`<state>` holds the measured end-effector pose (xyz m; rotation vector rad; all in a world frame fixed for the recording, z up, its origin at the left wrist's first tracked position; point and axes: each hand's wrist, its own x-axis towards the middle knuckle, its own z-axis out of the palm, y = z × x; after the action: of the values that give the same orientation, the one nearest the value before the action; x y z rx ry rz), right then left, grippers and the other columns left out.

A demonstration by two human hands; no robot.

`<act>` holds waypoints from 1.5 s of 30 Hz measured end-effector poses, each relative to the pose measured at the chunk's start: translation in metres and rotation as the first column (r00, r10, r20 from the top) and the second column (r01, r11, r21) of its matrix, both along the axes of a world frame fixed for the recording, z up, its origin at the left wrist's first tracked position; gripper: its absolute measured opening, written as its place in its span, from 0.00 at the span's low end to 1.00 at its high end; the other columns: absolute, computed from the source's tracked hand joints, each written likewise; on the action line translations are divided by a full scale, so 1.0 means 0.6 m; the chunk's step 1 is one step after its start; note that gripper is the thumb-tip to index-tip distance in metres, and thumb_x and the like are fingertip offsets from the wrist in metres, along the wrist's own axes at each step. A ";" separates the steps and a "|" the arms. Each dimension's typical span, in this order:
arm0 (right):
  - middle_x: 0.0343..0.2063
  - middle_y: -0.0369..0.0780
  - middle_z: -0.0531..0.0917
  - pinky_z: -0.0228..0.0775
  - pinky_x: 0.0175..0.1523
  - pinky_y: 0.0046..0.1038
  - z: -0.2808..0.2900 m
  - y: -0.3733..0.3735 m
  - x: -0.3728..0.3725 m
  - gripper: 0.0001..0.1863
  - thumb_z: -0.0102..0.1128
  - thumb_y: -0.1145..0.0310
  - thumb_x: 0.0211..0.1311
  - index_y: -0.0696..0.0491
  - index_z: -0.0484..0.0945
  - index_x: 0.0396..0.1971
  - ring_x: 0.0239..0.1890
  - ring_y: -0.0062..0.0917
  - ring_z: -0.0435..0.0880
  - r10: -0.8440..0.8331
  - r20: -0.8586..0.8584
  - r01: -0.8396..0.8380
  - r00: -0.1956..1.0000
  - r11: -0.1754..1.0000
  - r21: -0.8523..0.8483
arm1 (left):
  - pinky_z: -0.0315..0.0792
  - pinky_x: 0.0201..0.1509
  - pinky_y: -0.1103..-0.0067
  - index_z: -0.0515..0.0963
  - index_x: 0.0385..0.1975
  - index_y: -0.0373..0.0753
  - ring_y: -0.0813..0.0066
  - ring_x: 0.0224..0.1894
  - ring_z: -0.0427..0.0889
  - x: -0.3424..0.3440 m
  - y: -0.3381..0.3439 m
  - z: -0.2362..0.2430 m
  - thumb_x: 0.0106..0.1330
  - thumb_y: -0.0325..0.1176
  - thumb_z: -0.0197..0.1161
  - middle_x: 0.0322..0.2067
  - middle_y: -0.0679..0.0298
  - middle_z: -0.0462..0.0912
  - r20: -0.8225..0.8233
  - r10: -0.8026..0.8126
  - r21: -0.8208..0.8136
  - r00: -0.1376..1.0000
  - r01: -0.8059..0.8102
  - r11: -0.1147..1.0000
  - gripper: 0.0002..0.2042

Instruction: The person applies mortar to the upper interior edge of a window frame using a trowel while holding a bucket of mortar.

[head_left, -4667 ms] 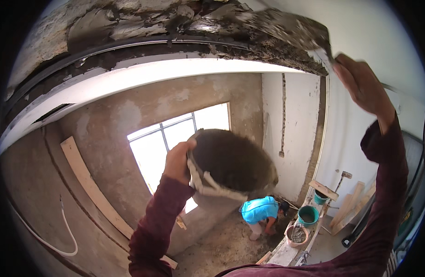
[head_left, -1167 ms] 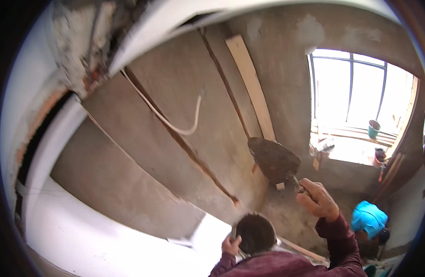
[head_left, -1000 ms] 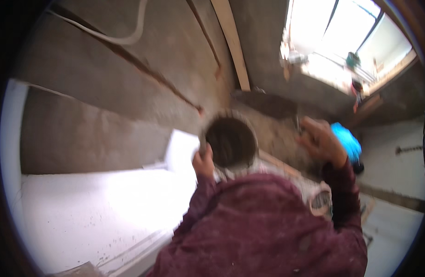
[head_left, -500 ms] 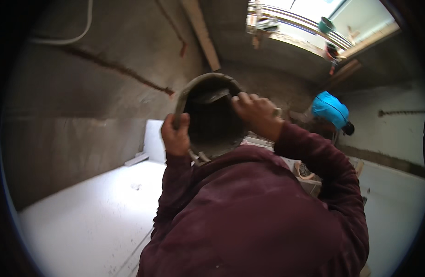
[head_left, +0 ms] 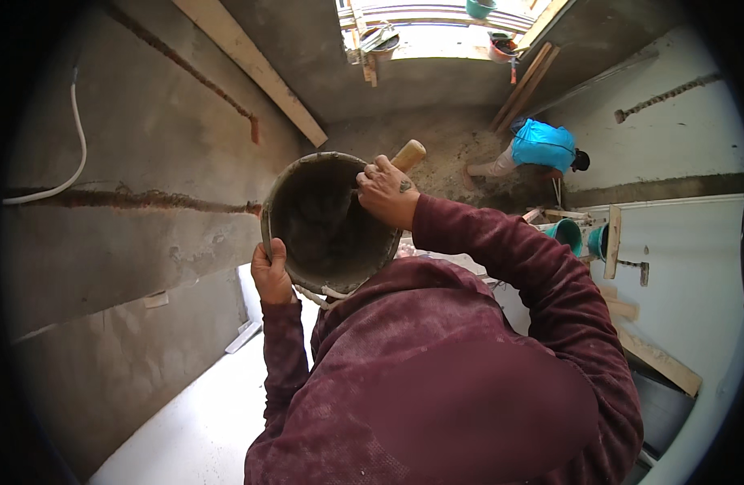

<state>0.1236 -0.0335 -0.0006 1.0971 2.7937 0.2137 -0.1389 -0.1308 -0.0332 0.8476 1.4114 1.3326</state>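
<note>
A round bucket (head_left: 307, 242), caked with grey mortar, is held up in front of my chest with its mouth facing me. My left hand (head_left: 273, 275) grips its near left rim, thumb on the inside. My right hand (head_left: 386, 192) is at the right rim, closed on a trowel (head_left: 409, 154). The trowel's wooden handle sticks out past my knuckles, away from me. Its blade points into the bucket, where it is dim and hard to make out. A pale rope handle (head_left: 327, 296) hangs at the bucket's near side.
A person in a blue top (head_left: 544, 145) bends over at the right. Green buckets (head_left: 564, 234) stand near loose boards (head_left: 613, 242). A long plank (head_left: 259, 73) leans on the left wall. A white cable (head_left: 79, 145) hangs there. More buckets stand by the bright window opening (head_left: 437, 44).
The bucket has shifted left and shows more of its mouth. My right hand has moved left with it, and the trowel's wooden handle has come into sight. The view has turned.
</note>
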 end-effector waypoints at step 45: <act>0.60 0.55 0.57 0.60 0.64 0.49 0.123 0.157 -0.103 0.44 0.51 0.42 0.60 0.51 0.43 0.66 0.62 0.45 0.62 -0.604 0.186 -0.611 -0.775 0.641 -0.464 | 0.61 0.31 0.78 0.68 0.22 0.38 0.78 0.19 0.61 0.092 0.060 0.117 0.58 0.34 0.67 0.14 0.68 0.64 -0.371 -0.114 0.263 0.922 0.222 0.939 0.13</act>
<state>0.0617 0.0607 0.0733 -0.6218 0.0375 1.4655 -0.0834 -0.0948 0.0368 1.4401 1.3787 1.3242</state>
